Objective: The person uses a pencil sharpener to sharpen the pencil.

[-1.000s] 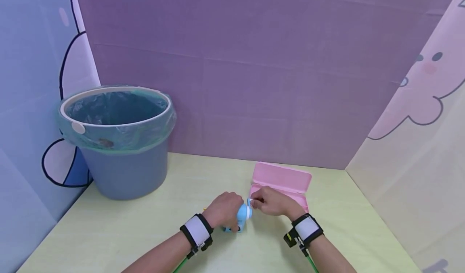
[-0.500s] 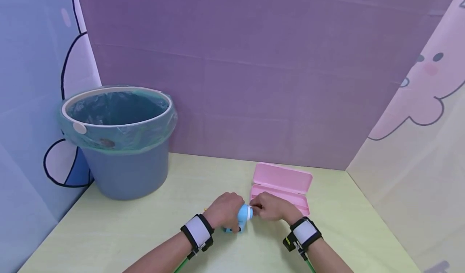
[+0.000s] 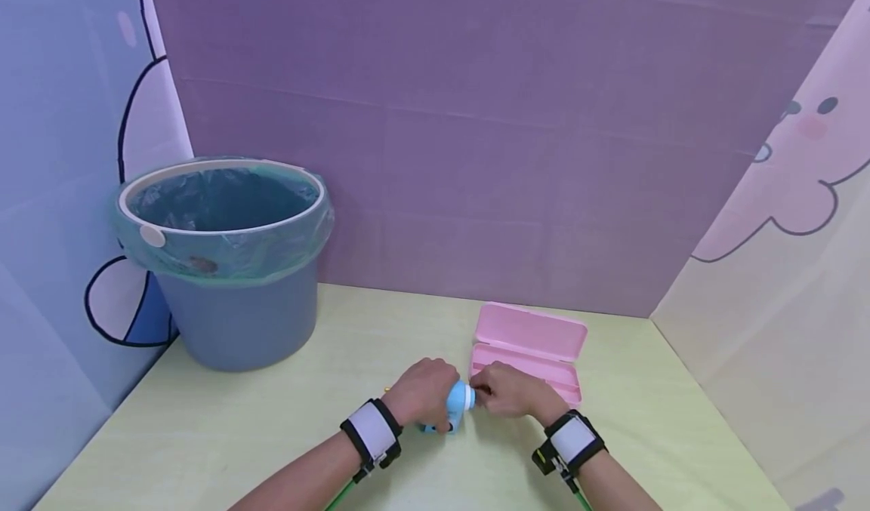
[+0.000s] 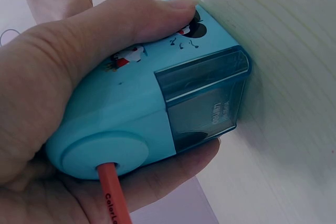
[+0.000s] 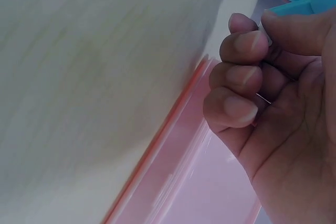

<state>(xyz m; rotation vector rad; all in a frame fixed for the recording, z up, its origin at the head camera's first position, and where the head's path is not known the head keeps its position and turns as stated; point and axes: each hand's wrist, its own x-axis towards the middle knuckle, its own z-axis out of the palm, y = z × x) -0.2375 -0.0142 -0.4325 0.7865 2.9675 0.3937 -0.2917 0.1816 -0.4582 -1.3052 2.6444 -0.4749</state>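
A light blue crank pencil sharpener (image 3: 461, 398) lies on the tabletop, gripped by my left hand (image 3: 421, 392). In the left wrist view, the thumb presses along its printed side and fingers wrap underneath, beside the dark see-through shavings drawer (image 4: 205, 100). A red coloured pencil (image 4: 113, 195) sticks out of the sharpener's round pencil hole. My right hand (image 3: 513, 392) is at the opposite end, its fingers curled. In the right wrist view, thumb and forefinger pinch the end of the sharpener's blue crank handle (image 5: 294, 8); the knob is mostly hidden.
An open pink pencil case (image 3: 526, 333) lies just behind the right hand. A blue-grey bin (image 3: 238, 322) with a green liner stands at the back left. A purple backdrop (image 3: 476, 156) rises behind the pale table (image 3: 238, 450).
The crank handle stood up from the sharpener a second ago and has since turned out of sight behind the right hand. That hand has shifted slightly down; the left hand keeps its grip.
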